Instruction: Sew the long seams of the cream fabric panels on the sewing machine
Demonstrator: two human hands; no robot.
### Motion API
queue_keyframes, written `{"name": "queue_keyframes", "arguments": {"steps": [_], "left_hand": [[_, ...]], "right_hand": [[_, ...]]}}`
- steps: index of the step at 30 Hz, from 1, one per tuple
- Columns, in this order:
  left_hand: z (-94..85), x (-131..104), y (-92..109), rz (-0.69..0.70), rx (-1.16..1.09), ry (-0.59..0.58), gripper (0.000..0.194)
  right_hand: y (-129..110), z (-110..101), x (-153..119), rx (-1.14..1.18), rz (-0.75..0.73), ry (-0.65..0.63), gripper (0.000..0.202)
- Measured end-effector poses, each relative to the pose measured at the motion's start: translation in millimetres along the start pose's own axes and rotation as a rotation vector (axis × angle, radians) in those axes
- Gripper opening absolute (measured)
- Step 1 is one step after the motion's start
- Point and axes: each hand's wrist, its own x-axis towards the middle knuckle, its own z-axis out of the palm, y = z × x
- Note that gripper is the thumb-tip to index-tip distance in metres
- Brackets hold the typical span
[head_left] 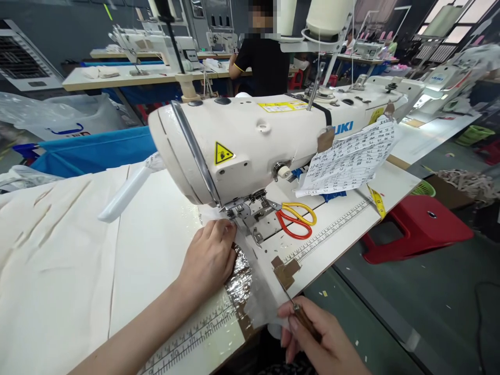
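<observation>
My left hand [209, 255] rests at the needle area of a white sewing machine [242, 146], its fingers curled and closed with the tips hidden. Just beside those fingers, a thin, see-through white piece of fabric [265, 299] runs from under the needle area toward the table's front edge. My right hand [312, 333] is closed around the wooden handle of an awl [307, 320], whose thin metal shaft points up and left. The fabric's near corner meets the fingers of this hand; whether they pinch it I cannot tell.
Scissors with red and yellow handles [297, 220] lie right of the needle. A written paper sheet [347, 156] hangs on the machine. Large white fabric [58, 250] covers the table's left. A red stool [422, 224] stands right; a person in black [265, 62] sits beyond.
</observation>
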Motion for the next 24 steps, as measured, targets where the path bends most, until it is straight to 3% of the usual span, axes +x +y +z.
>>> {"name": "queue_keyframes", "arguments": {"steps": [9, 17, 24], "left_hand": [[3.7, 1.6, -10.8, 0.029, -0.025, 0.060, 0.040], [-4.6, -1.9, 7.2, 0.044, 0.033, 0.031, 0.040], [-11.9, -2.4, 13.5, 0.079, 0.022, 0.029, 0.036]], "right_hand": [[4.4, 3.4, 8.7, -0.047, -0.107, -0.038, 0.041], [2.9, 2.9, 7.5, -0.088, -0.119, -0.054, 0.034], [-12.2, 7.6, 16.5, -0.150, -0.139, -0.086, 0.026]]}}
